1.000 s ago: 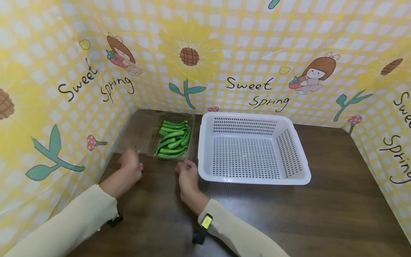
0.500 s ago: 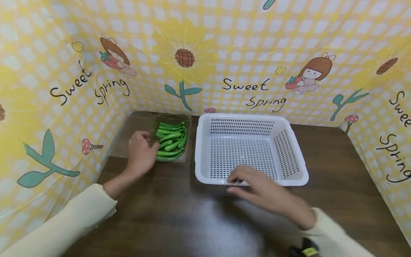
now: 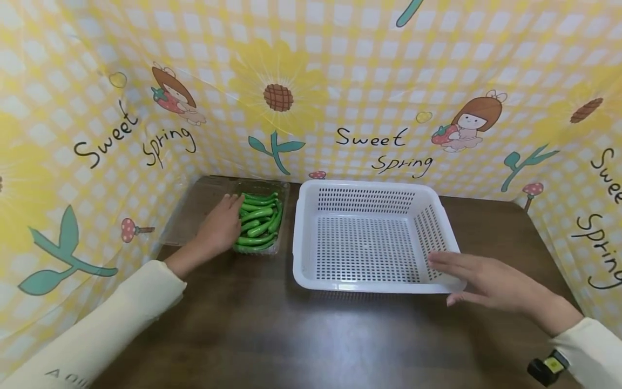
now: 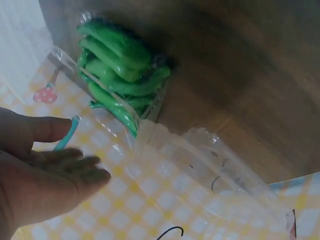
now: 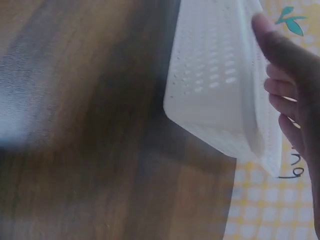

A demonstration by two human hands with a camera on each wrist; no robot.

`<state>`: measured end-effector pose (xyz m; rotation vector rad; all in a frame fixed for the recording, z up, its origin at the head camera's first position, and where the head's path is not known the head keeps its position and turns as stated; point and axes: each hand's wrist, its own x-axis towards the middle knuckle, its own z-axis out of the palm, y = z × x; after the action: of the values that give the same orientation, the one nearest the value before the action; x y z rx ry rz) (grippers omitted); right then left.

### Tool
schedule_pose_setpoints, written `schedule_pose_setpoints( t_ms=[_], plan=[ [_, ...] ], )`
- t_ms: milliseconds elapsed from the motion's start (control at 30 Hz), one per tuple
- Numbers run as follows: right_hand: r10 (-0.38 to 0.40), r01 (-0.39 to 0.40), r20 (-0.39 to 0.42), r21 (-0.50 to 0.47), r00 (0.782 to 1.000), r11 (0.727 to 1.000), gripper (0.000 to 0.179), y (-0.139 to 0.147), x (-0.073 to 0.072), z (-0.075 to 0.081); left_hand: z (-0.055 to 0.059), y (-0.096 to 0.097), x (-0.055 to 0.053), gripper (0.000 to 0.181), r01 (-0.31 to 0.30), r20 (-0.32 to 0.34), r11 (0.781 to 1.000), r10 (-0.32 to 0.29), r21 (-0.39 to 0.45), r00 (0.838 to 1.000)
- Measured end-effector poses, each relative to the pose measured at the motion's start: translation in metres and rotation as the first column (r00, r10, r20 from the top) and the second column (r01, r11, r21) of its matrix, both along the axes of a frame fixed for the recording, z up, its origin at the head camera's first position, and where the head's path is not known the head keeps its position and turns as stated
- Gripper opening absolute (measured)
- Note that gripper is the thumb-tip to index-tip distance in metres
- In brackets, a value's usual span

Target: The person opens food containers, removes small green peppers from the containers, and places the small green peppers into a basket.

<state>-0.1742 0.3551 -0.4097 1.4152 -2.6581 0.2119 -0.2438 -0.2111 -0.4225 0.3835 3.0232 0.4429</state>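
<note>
Several green chili peppers (image 3: 259, 221) lie in a clear plastic clamshell box (image 3: 284, 189), its lid (image 3: 187, 213) folded out to the left. My left hand (image 3: 218, 229) is over the left side of the box, fingers spread toward the peppers and holding nothing. In the left wrist view, a gap shows between that hand and the peppers (image 4: 117, 65). A white perforated plastic basket (image 3: 303, 259) stands right of the box. My right hand (image 3: 491, 281) is at its front right corner, fingers extended above the rim and thumb lower outside it, also seen beside the basket wall (image 5: 210, 105).
The basket and box stand on a dark wooden table (image 3: 340, 340). A yellow checked cloth with flowers (image 3: 374, 70) rises behind the table and along both sides.
My right hand has swung from beside the box across to the basket's front right corner. My left hand has moved from the lid's front edge up to the peppers.
</note>
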Motion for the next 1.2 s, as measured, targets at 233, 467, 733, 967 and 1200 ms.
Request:
schedule_pose_setpoints(
  t_ms=[233, 467, 733, 967, 1200],
  plan=[
    [-0.025, 0.020, -0.053, -0.089, 0.998, 0.996, 0.053, 0.002, 0.009, -0.021, -0.004, 0.004, -0.018, 0.056, 0.052, 0.088, 0.997, -0.057, 0.064, 0.995],
    [-0.048, 0.039, -0.065, -0.123, 0.997, 0.992, 0.048, 0.007, 0.017, -0.030, -0.018, 0.003, -0.035, 0.055, 0.107, 0.085, 0.994, -0.105, -0.014, 0.991],
    [-0.045, 0.029, -0.142, -0.115, 0.989, 0.993, 0.047, 0.006, 0.008, -0.030, -0.024, 0.005, -0.071, 0.042, 0.151, 0.028, 0.965, -0.148, -0.216, 0.989],
    [-0.082, 0.071, -0.127, -0.085, 0.989, 0.994, 0.038, 0.004, 0.006, -0.026, -0.033, 0.012, -0.098, 0.025, 0.164, -0.017, 0.962, -0.172, -0.219, 0.985],
    [-0.083, 0.069, -0.128, -0.111, 0.988, 0.991, 0.036, 0.003, 0.005, -0.027, -0.045, 0.020, -0.112, 0.020, 0.186, 0.031, 0.954, -0.184, -0.236, 0.982]
  ],
)
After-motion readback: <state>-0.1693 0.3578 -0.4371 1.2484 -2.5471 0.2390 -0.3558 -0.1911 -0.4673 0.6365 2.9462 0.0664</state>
